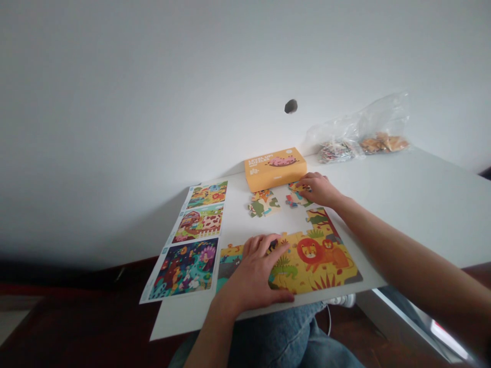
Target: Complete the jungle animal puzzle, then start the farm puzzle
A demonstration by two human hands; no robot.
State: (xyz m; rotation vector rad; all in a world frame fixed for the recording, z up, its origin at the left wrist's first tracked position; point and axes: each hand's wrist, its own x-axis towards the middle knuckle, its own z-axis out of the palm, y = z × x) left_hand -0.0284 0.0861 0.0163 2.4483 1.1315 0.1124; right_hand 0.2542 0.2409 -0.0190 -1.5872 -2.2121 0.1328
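Note:
My left hand (255,273) lies with fingers spread on a partly joined jigsaw puzzle (326,255) showing lions and a crocodile, and covers part of its left half. Over by the orange box, my right hand (316,188) has its fingers bent down onto a puzzle piece (294,187), at the top of a small cluster. Its fingertips partly hide that piece. To the left of this cluster lie more loose puzzle pieces (264,203), with green and orange parts facing up. The joined puzzle has a raised strip at its right side, with a gap at the upper middle.
An orange puzzle box (275,168) stands against the wall. A reference sheet (192,240) with three pictures overhangs the table's left edge. Clear plastic bags (360,140) of puzzle pieces sit at the back right. The white table (180,319) ends just above my knees.

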